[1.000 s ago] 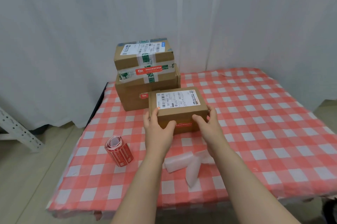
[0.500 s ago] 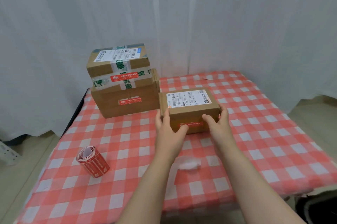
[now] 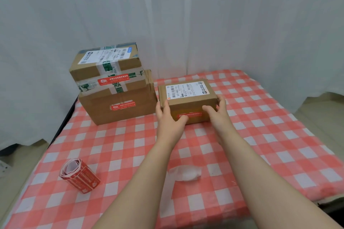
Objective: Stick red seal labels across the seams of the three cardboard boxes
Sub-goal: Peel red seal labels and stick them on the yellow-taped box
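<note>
A small cardboard box [image 3: 188, 98] with a white shipping label on top stands on the checked tablecloth, right of a stack of two boxes. My left hand [image 3: 168, 120] grips its left front corner and my right hand [image 3: 217, 115] grips its right side. A red seal label [image 3: 191, 114] runs along its front face, partly hidden by my left thumb. The large bottom box [image 3: 119, 106] carries a red seal on its front. The taped top box [image 3: 107, 69] has a red seal across its tape. A roll of red seal labels [image 3: 79, 175] lies at the front left.
The table [image 3: 270, 135] is covered with a red-and-white checked cloth. A crumpled piece of white backing paper [image 3: 185, 173] lies between my forearms. White curtains hang behind the table. The table's left and right edges drop to the floor.
The small box, held in both hands, has shifted to the right of the stack, and its front no longer overlaps the big box. The view has moved closer and turned.
</note>
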